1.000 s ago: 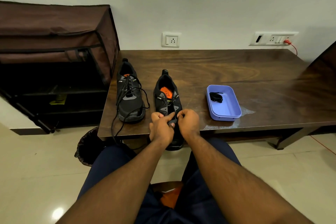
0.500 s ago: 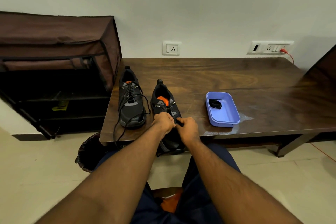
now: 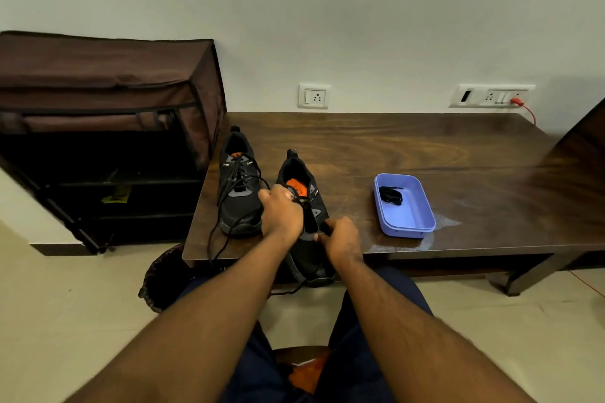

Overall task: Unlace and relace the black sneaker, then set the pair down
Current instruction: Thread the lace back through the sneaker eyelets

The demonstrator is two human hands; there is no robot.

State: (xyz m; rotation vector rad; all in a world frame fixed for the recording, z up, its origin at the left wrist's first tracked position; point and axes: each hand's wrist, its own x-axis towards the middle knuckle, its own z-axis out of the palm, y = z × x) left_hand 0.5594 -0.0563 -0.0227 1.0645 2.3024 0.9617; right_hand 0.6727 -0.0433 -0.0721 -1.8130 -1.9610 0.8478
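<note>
Two black sneakers stand on the dark wooden table. The left sneaker is laced, its loose lace ends trailing over the table's front edge. The right sneaker has an orange insole and its toe overhangs the edge. My left hand pinches a black lace at the shoe's upper eyelets. My right hand grips the lace lower down, near the shoe's right side. The lace between my hands is mostly hidden.
A lilac plastic tray holding a small bundled black lace sits right of the shoes. A brown fabric shoe rack stands left of the table. A dark bin is on the floor under the table's corner.
My left hand has moved up the right sneaker towards its tongue, drawing the lace with it. My right hand stays low at the shoe's side. The view has tilted down slightly.
</note>
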